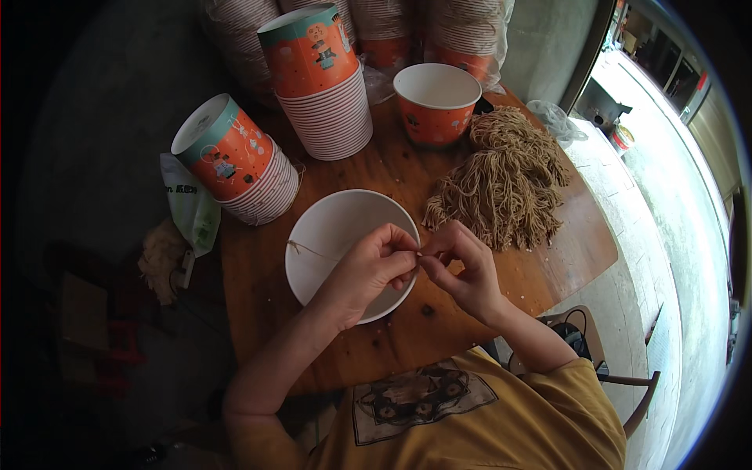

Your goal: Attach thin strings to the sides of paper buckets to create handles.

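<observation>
A white paper bucket (311,222) faces me with its wide mouth on the wooden table. A thin brown string (316,253) crosses that mouth from a knot near the left rim and runs in behind my left hand (380,266). My left fingers are pinched together over the bucket's right side, closed on the string. My right hand (465,270) meets them just beyond the rim, thumb and forefinger closed together. A tiny pale bit shows between the two sets of fingertips; what the right fingers grip is too small to make out.
A pile of brown strings (509,184) lies right of the bucket on the table (439,345). Behind stand an orange bucket (435,117), a tall bucket stack (325,94) and a tilted stack (235,160). Wrapped stacks (466,31) line the back. A chair (638,392) stands at the right.
</observation>
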The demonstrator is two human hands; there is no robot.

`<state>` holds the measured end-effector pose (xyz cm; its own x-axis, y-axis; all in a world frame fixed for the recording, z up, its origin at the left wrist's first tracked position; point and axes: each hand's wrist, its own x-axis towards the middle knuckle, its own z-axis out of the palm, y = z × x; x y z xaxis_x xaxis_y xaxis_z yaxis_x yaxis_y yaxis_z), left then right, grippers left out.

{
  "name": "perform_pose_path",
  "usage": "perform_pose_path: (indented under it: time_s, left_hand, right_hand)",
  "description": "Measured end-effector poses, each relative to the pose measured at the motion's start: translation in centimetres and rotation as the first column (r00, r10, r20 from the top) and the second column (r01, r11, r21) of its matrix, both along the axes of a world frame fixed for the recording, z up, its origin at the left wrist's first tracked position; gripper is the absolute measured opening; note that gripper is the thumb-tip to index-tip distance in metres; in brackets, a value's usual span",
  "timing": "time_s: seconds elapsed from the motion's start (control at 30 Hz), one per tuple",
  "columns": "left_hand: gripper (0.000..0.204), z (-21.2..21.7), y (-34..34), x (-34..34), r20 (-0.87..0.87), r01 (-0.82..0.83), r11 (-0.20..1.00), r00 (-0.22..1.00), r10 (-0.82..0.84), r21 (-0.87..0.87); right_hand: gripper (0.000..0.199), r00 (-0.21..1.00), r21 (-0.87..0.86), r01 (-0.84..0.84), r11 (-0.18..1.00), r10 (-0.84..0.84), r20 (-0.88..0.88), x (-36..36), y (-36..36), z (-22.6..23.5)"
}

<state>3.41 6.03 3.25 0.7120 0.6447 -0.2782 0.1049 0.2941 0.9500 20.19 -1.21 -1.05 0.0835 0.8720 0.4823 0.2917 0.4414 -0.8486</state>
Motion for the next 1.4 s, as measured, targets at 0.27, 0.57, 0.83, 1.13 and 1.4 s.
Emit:
perform_pose_path:
  time_s: [0.27,0.57,0.83,1.13,1.4]
  left_hand:
    - [0.016,0.0,0.5,-0.6,0.235,0.06,0.917,0.971,0.037,-0.394]
    - [0.02,0.4,0.3,-0.7,0.17,0.048,0.985,0.985,-0.019,-0.167]
    - [0.026,0.5,-0.3,-0.7,0.134,-0.032,0.999,0.991,0.028,0.028]
    - [0.033,0.7,-0.4,-1.1,0.126,-0.051,0.991,0.991,0.035,0.128]
    - [0.03,0.8,-0.6,-1.3,0.098,-0.046,0.973,0.995,0.024,0.226]
  right_hand:
    - [0.014,0.978,0.072,0.018,0.997,-0.033,0.208,0.8,0.2,1.2]
    - [0.024,0.969,0.002,-0.118,0.993,0.115,0.217,2.5,1.0,2.7]
    - [0.027,0.877,0.049,-0.229,0.972,0.185,0.443,3.3,2.7,4.1]
    - [0.016,0.824,-0.005,-0.386,0.922,0.347,0.447,3.4,3.6,4.1]
    - [0.012,0.924,-0.201,-0.383,0.902,0.374,-0.081,2.9,3.1,2.8]
